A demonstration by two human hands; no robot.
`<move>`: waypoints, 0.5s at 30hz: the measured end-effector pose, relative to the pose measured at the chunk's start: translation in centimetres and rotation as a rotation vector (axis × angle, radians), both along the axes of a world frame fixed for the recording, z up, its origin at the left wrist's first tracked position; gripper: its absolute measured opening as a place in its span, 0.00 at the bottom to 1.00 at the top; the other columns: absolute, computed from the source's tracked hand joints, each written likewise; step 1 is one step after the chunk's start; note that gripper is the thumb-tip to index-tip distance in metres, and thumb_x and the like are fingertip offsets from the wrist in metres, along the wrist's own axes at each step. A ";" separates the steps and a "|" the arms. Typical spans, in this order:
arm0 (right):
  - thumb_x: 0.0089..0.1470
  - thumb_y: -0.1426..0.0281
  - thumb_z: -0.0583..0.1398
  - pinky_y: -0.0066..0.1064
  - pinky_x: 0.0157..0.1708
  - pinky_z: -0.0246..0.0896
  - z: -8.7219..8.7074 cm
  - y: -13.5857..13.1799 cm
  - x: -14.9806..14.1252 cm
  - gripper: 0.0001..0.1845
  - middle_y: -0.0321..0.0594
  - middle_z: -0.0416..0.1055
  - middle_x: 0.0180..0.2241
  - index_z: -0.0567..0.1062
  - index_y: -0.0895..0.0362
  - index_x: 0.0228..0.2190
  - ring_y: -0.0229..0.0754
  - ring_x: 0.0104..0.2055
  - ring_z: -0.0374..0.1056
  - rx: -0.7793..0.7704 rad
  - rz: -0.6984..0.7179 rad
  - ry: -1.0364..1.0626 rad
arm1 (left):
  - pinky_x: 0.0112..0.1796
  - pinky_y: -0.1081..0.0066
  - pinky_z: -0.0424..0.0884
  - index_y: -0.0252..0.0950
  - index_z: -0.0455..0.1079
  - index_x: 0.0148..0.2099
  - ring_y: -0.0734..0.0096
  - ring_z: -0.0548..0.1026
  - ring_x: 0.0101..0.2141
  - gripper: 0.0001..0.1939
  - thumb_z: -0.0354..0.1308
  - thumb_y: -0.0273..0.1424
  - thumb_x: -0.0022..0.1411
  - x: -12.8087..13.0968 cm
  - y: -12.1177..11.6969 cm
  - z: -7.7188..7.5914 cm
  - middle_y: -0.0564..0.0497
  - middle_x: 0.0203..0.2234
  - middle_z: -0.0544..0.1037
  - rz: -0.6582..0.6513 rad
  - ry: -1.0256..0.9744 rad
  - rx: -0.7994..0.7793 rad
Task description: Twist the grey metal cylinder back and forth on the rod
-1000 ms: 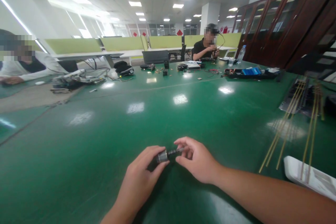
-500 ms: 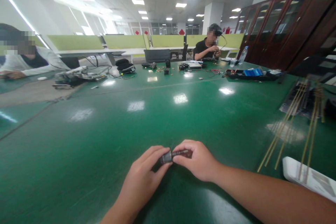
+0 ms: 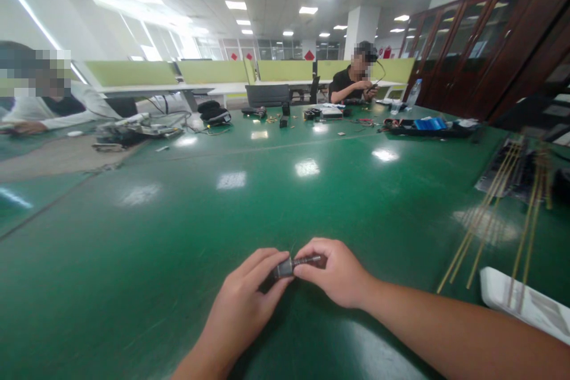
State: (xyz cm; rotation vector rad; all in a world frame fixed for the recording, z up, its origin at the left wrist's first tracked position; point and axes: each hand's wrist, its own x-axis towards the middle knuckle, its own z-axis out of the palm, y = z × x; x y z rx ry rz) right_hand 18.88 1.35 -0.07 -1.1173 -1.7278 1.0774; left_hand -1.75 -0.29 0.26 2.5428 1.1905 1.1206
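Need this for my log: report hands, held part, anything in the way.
Left hand gripping dark cylindrical part. Right hand at its thin shaft, grip unclear. Yellow rods, white tray off right, not blocking.

Left hand [image 3: 249,285] one, right hand [image 3: 341,273] one: together two. Dark cylinder [image 3: 283,268]: one, with one thin shaft [image 3: 308,260]. Other persons [image 3: 342,86]: two. Plastic bottle [image 3: 414,94]: one. Clear cup [image 3: 395,107]: one. White tray [image 3: 490,278]: one. Black tray [image 3: 427,132]: one. Red diamond signs [image 3: 309,55]: three. Yellow rods [image 3: 505,168]: at least five; they overlap and blur, so exact number is not sure.
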 end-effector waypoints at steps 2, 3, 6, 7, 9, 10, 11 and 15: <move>0.50 0.69 0.66 0.29 0.35 0.63 0.0 0.1 0.0 0.06 0.37 0.76 0.32 0.81 0.57 0.33 0.39 0.34 0.71 -0.002 0.001 0.001 | 0.45 0.78 0.72 0.40 0.71 0.52 0.73 0.75 0.43 0.11 0.57 0.31 0.68 0.0 0.0 0.0 0.50 0.44 0.74 -0.001 0.002 0.001; 0.50 0.69 0.66 0.29 0.35 0.63 0.0 0.1 0.0 0.06 0.37 0.76 0.32 0.81 0.57 0.33 0.39 0.34 0.71 -0.003 0.002 0.002 | 0.44 0.78 0.72 0.40 0.71 0.52 0.73 0.75 0.42 0.11 0.57 0.31 0.68 0.0 -0.1 0.0 0.50 0.43 0.74 0.001 0.002 0.004; 0.50 0.70 0.66 0.29 0.35 0.62 0.1 0.1 0.0 0.06 0.37 0.76 0.32 0.82 0.57 0.33 0.39 0.34 0.71 -0.008 0.005 0.007 | 0.44 0.77 0.72 0.40 0.71 0.52 0.73 0.75 0.42 0.11 0.57 0.31 0.68 -0.1 -0.1 0.0 0.50 0.44 0.74 0.009 0.001 0.014; 0.50 0.70 0.66 0.29 0.35 0.62 0.1 0.0 0.0 0.06 0.37 0.76 0.32 0.82 0.57 0.33 0.39 0.34 0.71 -0.010 0.005 0.008 | 0.44 0.77 0.72 0.40 0.71 0.52 0.73 0.75 0.43 0.11 0.57 0.31 0.68 -0.1 -0.1 0.0 0.50 0.44 0.74 0.012 0.002 0.014; 0.50 0.70 0.66 0.29 0.34 0.62 0.2 0.0 0.0 0.06 0.37 0.76 0.32 0.82 0.57 0.33 0.39 0.34 0.70 -0.020 0.005 0.009 | 0.45 0.78 0.72 0.41 0.71 0.52 0.73 0.75 0.43 0.12 0.57 0.31 0.68 -0.1 -0.1 -0.1 0.50 0.44 0.74 0.019 0.004 0.011; 0.50 0.70 0.66 0.29 0.34 0.62 0.2 0.0 0.0 0.06 0.37 0.76 0.31 0.82 0.57 0.33 0.39 0.33 0.70 -0.027 0.004 0.009 | 0.45 0.78 0.72 0.41 0.71 0.53 0.73 0.75 0.43 0.12 0.57 0.31 0.68 -0.2 -0.1 -0.1 0.50 0.44 0.74 0.023 0.007 0.008; 0.50 0.69 0.66 0.29 0.34 0.62 0.2 0.0 0.0 0.07 0.38 0.76 0.31 0.82 0.57 0.33 0.39 0.33 0.70 -0.033 0.002 0.009 | 0.45 0.77 0.72 0.41 0.71 0.53 0.73 0.75 0.43 0.12 0.57 0.32 0.68 -0.2 -0.1 -0.2 0.50 0.44 0.74 0.028 0.008 0.008; 0.50 0.69 0.66 0.29 0.34 0.62 0.1 0.1 0.0 0.07 0.38 0.77 0.31 0.82 0.57 0.33 0.40 0.33 0.70 -0.054 0.006 0.028 | 0.45 0.77 0.72 0.40 0.71 0.53 0.72 0.75 0.43 0.12 0.57 0.32 0.68 -0.3 -0.1 -0.2 0.50 0.44 0.74 0.038 0.013 0.010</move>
